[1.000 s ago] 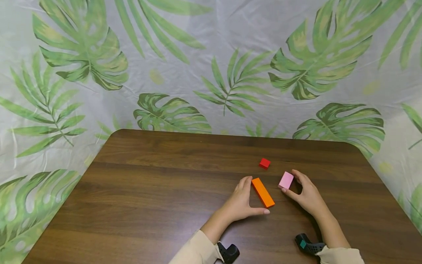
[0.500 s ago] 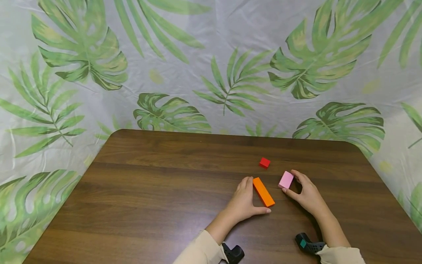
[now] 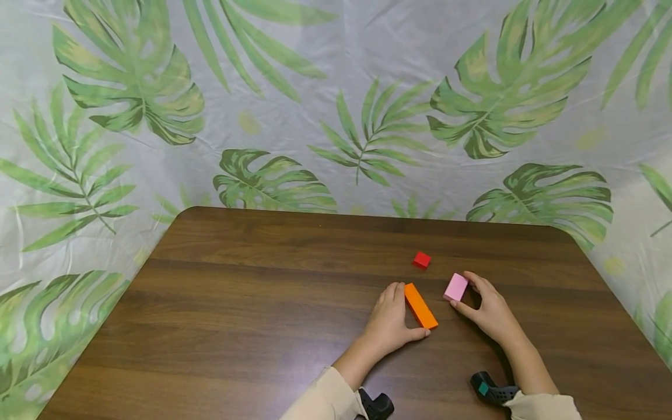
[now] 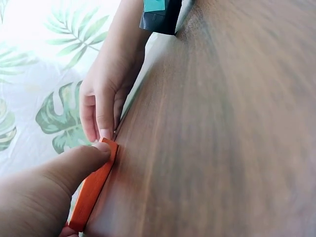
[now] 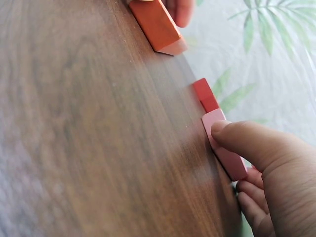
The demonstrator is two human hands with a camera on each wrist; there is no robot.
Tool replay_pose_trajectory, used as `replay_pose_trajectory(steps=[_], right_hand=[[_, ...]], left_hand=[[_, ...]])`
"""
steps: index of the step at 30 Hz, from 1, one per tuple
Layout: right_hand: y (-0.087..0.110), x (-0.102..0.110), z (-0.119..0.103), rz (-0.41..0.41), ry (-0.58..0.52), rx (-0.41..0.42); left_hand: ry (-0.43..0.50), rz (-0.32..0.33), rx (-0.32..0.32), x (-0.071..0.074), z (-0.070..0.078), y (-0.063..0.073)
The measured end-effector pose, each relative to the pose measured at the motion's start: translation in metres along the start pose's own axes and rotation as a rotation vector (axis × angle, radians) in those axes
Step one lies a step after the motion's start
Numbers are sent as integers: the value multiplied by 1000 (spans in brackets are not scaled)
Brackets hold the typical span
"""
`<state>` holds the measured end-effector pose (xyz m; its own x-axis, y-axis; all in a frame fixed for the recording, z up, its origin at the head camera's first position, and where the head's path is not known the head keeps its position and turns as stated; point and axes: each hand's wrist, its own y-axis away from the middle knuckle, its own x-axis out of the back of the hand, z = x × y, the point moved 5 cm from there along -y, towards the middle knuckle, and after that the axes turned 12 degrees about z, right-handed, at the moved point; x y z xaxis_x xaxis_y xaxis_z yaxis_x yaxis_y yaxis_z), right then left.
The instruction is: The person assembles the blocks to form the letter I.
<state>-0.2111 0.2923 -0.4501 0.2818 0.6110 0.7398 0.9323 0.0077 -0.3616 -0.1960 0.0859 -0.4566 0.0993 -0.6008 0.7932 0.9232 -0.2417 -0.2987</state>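
An orange oblong block [image 3: 421,306] lies on the brown table. My left hand [image 3: 387,322] spans it lengthwise, thumb at the near end and fingertips at the far end. In the left wrist view, the thumb presses one end of the orange block [image 4: 95,190]. Just to the right, my right hand [image 3: 490,308] pinches a shorter pink block [image 3: 455,287] between thumb and fingers. The thumb sits on the pink block's end [image 5: 226,150] in the right wrist view. Behind both stands a small red block [image 3: 422,260], untouched.
The wooden table [image 3: 236,326] runs back to a rounded far edge. A leaf-patterned cloth [image 3: 378,52] hangs behind it. Black wrist devices [image 3: 490,389] sit at both sleeves.
My left hand has shifted slightly right, and its thumb has closed in to the orange block's near end. That block has turned very slightly. The right hand and pink block look still.
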Motion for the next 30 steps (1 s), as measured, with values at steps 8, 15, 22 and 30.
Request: replay_pose_trajectory(steps=[8,15,22,30], right_hand=[[1,1,-1,0,-3,0],[1,0,0,9,-7,11],[2,0,0,8,-8,8],[2,0,0,2,1,3]], left_hand=[[89,3,13,3,-1,0],[145,9,-18,7,0,0],[176,50,-130,17,2,2],[192,53,-211,27,2,4]])
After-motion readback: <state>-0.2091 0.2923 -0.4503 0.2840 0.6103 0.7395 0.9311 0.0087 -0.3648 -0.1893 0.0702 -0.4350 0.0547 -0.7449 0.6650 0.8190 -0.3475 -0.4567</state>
